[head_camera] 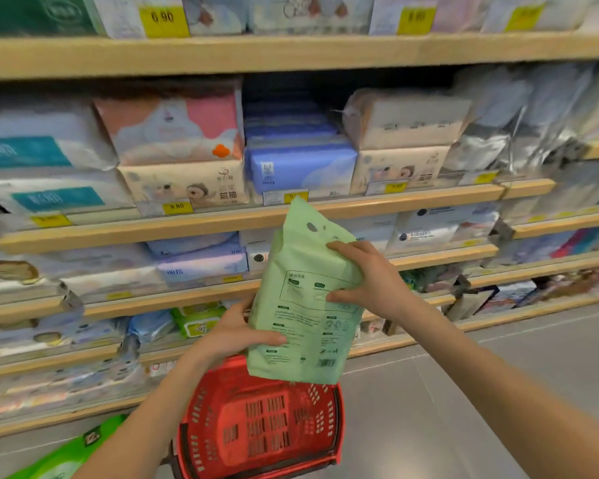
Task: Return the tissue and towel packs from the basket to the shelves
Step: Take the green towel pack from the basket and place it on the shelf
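Motion blur smearing the upper shelves [291,53], printing on most packs there unreadable. Yellow price tag [416,18] at top centre-right too soft to read. Top row of packs cut off by the frame's upper edge. Fine print on the pale green pack [305,305] too small to make out, only a barcode shape low down. Lower left edge of that pack covered by the left hand [237,331], right edge by the right hand [367,281]. Far rim of the red basket [263,426] hidden behind the pack, near rim clipped at the bottom edge. Bright green pack [66,454] at lower left cut off by the frame, label blurred. Both forearms running out of the bottom edge.
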The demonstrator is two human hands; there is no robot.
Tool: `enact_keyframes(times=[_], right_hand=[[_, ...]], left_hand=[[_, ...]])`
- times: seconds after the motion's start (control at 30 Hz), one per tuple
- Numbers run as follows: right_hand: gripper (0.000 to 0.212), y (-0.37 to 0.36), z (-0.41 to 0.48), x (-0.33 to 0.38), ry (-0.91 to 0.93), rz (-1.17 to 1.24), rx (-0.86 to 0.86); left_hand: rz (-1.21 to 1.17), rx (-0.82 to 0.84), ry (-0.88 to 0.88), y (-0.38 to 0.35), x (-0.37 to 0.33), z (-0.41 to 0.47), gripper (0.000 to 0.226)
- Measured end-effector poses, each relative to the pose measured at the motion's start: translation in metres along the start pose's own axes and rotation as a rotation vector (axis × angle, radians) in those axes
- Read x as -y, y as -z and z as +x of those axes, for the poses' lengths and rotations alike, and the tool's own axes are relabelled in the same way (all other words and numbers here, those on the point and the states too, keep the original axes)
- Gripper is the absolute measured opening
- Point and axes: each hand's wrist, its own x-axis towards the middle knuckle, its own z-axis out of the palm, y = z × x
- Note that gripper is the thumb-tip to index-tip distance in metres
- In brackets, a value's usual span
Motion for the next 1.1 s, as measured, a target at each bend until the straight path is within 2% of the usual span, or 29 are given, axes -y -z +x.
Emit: enact_keyframes(times=[0.13,0.27,0.37,0.53,0.63,0.7,0.8,0.9,1.0,1.1], right_hand=[[0.083,0.029,0.000,0.023,0.057,-0.057,-0.013],[0.085,0.052,-0.003,0.048,0.121,-0.040,-0.074],[0.091,0.067,-0.007,0.071,0.183,-0.017,-0.142],[0.113,0.094,-0.018,0.112,0.261,0.205,-0.286],[0.115,0.104,-0.029,0.136,0.264,0.462,-0.318],[0.112,0.104,-0.036,0.152,0.258,0.613,-0.309],[0.112,0.093,-0.042,0.164,0.209,0.667,-0.252],[0.111,0.074,-0.048,0.170,0.146,0.678,-0.107],[0.100,0.054,-0.058,0.176,0.189,0.755,0.013],[0.094,0.040,-0.066,0.184,0.194,0.807,-0.034]], left_hand=[[-0.032,-0.006,0.009,0.004,-0.025,-0.017,0.095],[-0.030,-0.041,-0.043,0.015,-0.050,-0.037,0.108],[-0.080,-0.071,-0.111,0.024,-0.067,-0.053,0.096],[-0.107,-0.101,-0.204,0.050,-0.101,-0.079,0.104],[-0.146,-0.086,-0.254,0.068,-0.118,-0.095,0.104],[-0.179,-0.077,-0.281,0.081,-0.126,-0.109,0.102],[-0.205,-0.061,-0.322,0.099,-0.131,-0.131,0.105],[-0.205,-0.037,-0.369,0.112,-0.131,-0.151,0.101],[-0.193,0.002,-0.392,0.118,-0.128,-0.167,0.097],[-0.190,0.014,-0.386,0.120,-0.127,-0.174,0.100]])
